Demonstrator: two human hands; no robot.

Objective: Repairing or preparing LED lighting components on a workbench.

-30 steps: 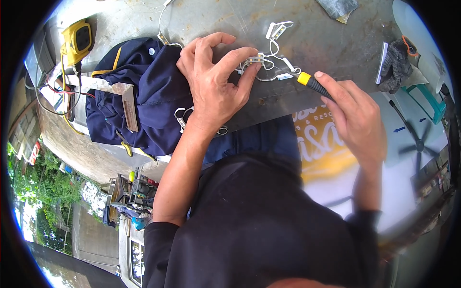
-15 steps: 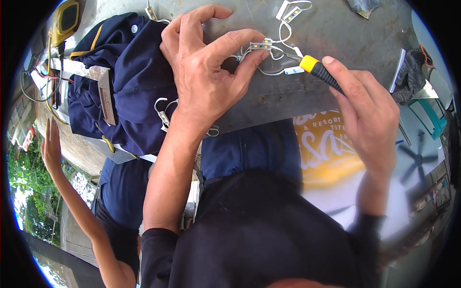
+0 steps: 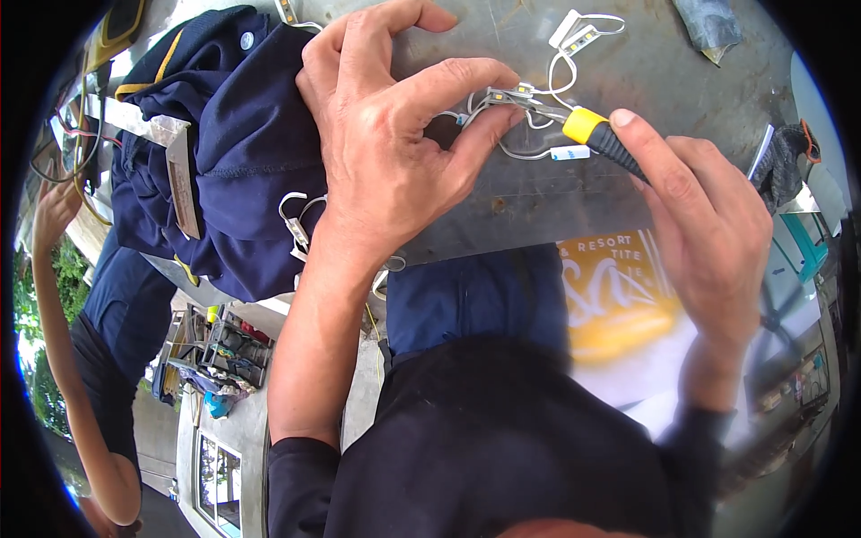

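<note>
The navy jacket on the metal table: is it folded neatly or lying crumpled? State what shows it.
Crumpled. The navy jacket lies bunched in uneven folds at the edge of the metal table, beside the left hand, and part of it hangs over the edge.

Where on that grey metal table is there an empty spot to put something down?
Bare metal shows on the table below the wires, between the left hand and the right hand. Another bare strip lies along the top, between the white wire clip and the grey rag. It is crowded around the screwdriver tip, and the blue jacket covers the left.
</note>
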